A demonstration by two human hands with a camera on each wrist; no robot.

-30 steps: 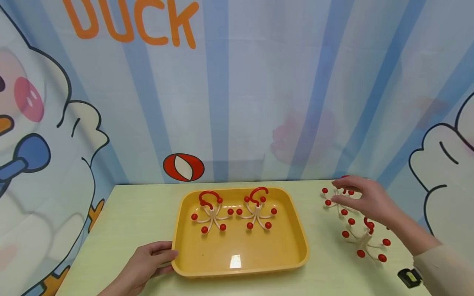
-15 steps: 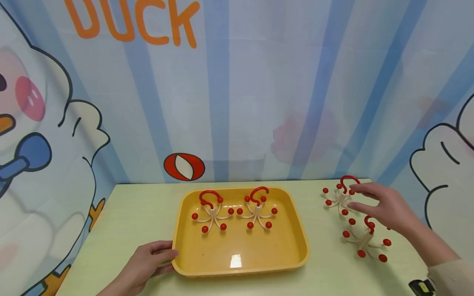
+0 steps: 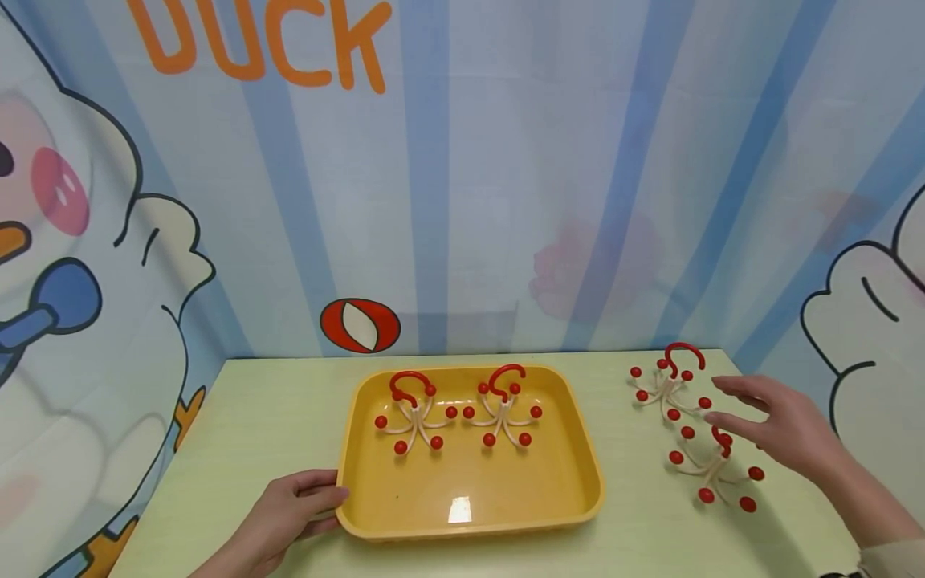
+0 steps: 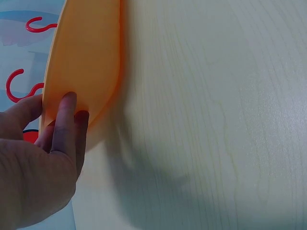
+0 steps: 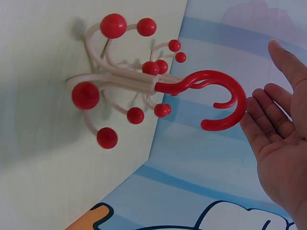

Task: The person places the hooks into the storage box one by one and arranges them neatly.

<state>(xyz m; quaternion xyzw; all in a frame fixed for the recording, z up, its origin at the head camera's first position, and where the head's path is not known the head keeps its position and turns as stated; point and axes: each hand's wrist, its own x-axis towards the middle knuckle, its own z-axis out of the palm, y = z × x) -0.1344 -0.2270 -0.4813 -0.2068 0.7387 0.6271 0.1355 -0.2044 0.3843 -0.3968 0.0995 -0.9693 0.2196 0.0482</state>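
Note:
My left hand point(image 3: 282, 511) pinches the left rim of a yellow tray point(image 3: 462, 482), thumb over the edge. In the left wrist view, its fingers press the tray's outer wall point(image 4: 88, 52). Inside the tray, side by side at the back, stand two white multi-arm hangers point(image 3: 415, 417) with red ball tips and red hooks. Two matching hangers stand on the table to the right, one farther back point(image 3: 668, 392) and one nearer point(image 3: 714, 471). My right hand point(image 3: 788, 425) holds nothing, thumb and fingers apart, just right of them. The right wrist view shows the nearer hanger's red hook point(image 5: 235, 93) beside its fingers.
The pale wood-grain table point(image 3: 275, 417) ends against a blue striped curtain point(image 3: 477, 201) printed with cartoon ducks and orange letters. The curtain closes in at the back and both sides. My right hand's shadow falls on the table near the nearer loose hanger.
My right hand has moved rightward and slightly nearer, away from the farther loose hanger, uncovering its red hook. My left hand, the tray and the hangers stay in place.

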